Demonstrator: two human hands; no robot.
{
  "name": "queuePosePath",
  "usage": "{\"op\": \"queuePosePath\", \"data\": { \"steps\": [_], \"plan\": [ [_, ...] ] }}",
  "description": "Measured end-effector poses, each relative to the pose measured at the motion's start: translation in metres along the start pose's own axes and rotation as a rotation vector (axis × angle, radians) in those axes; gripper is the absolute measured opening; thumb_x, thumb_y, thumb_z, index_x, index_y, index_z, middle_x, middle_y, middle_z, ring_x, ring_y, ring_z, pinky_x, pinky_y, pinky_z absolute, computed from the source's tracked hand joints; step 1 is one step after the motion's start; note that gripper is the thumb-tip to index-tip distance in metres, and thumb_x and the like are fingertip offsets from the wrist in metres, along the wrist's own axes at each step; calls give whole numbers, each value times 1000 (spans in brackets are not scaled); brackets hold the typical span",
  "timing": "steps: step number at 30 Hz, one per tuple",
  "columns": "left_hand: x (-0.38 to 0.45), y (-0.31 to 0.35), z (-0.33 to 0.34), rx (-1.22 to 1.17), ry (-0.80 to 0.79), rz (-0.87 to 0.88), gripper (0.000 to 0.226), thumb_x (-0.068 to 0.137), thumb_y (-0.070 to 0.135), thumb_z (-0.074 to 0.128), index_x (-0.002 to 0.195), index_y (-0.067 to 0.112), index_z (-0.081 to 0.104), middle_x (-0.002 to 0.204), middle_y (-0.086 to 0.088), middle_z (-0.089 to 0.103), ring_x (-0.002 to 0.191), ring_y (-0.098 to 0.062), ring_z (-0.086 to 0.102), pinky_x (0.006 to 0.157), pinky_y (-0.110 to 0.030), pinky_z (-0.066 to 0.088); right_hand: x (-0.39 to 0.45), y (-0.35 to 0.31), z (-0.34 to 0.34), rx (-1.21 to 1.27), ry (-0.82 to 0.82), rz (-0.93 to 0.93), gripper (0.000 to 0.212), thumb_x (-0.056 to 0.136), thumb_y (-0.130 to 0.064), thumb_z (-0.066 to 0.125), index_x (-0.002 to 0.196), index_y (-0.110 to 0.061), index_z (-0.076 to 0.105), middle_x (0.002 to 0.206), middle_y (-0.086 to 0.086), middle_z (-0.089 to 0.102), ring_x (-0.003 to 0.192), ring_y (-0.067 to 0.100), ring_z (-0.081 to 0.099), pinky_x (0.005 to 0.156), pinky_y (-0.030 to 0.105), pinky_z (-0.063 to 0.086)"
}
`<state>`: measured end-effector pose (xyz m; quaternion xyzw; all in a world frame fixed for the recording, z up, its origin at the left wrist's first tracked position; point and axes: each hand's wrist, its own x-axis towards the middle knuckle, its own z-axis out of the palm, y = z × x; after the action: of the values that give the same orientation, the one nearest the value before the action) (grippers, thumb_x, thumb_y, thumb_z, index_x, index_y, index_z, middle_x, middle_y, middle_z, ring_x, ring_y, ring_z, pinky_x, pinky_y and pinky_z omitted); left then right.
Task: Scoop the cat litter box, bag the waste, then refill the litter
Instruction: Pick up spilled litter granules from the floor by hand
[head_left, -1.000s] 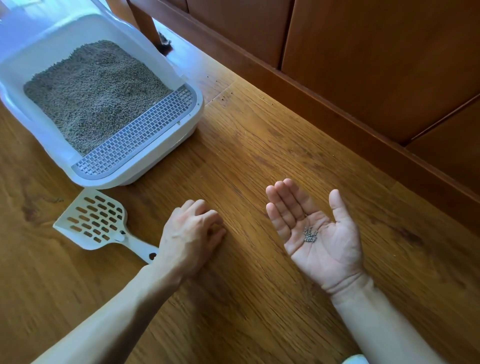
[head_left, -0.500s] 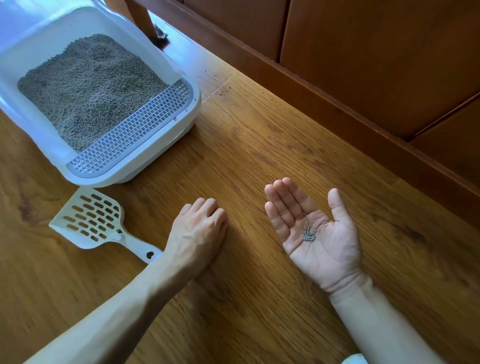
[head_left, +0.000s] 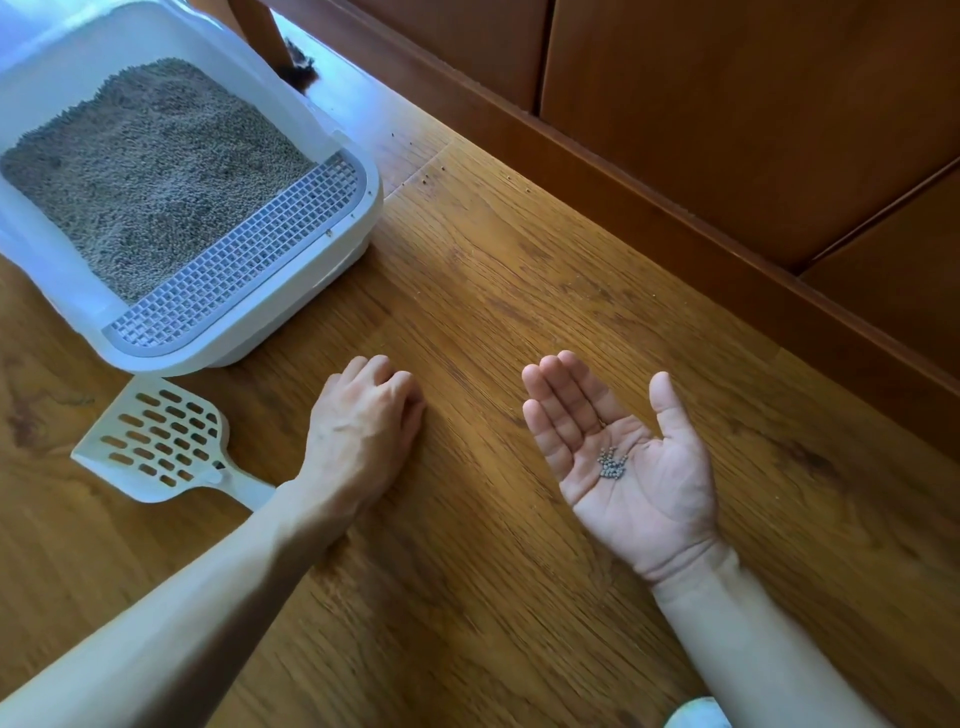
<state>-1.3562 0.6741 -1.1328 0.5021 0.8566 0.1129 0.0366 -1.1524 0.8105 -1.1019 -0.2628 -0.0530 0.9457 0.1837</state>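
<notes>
Head view: right hand (head_left: 631, 467) lies palm-up, fingers straight and relaxed, cupping a small cluster of stray litter pellets (head_left: 612, 463) in the hollow of the palm; nothing is pinched. Left hand (head_left: 363, 436) is palm-down on the wood floor (head_left: 519, 291), fingers curled under at the tips. Whether that grip has a pellet in it, can't tell, fingertips are hidden.

Step in hand, by my read: picking up spilled pellets off the floor & returning them to the litter box (head_left: 363, 208). To do it well: keep the right palm level and slightly cupped so the pellets don't roll off the edge; bring the left hand's pickings over the palm before letting go; carry the palm over the open box, past the grid lip (head_left: 244, 260), then tip, so nothing lands on the grid or back on the floor. A few dark specks sit further out near the baseboard (head_left: 623, 171), prob. more strays to collect.

Relative to the grip: the box is up-left of both hands, near the left, well apart from the right. The litter (head_left: 150, 171) fills it. The scoop (head_left: 156, 441) lies flat on the floor just beside the left wrist, handle running under the forearm, touched by neither hand as far as shows.
</notes>
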Motion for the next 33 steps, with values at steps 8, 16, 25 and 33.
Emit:
{"op": "queuePosePath", "data": {
  "steps": [8, 16, 25, 33],
  "plan": [
    [-2, 1, 9, 193, -4, 82, 15, 96, 20, 54, 90, 7, 59, 87, -10, 56, 81, -27, 54, 68, -43, 49, -2, -1, 0, -14, 6, -14, 75, 98, -60, 35, 131, 4, 57, 136, 21, 57, 137, 31, 46, 113, 44, 39],
    [-7, 26, -21, -69, 55, -59, 23, 103, 27, 41, 96, 12, 57, 92, -4, 54, 82, -18, 47, 72, -37, 45, -6, -17, 1, 25, 44, -77, 74, 98, -60, 35, 127, 3, 60, 135, 18, 59, 134, 31, 49, 109, 44, 43],
    [-9, 127, -78, -107, 259, 411, 13, 95, 19, 59, 85, 13, 64, 85, -5, 58, 76, -24, 48, 64, -39, 38, -8, 9, 14, -77, 83, 64, 74, 95, -65, 32, 127, -5, 64, 136, 18, 58, 127, 32, 56, 111, 52, 33],
    [-4, 121, -78, -73, 241, 476, 18, 93, 20, 57, 81, 15, 69, 86, -2, 61, 88, -22, 46, 74, -35, 33, -7, 6, 22, -135, 33, 57, 75, 97, -64, 31, 151, -11, 34, 157, 14, 32, 145, 28, 32, 123, 44, 16]
  ]
}}
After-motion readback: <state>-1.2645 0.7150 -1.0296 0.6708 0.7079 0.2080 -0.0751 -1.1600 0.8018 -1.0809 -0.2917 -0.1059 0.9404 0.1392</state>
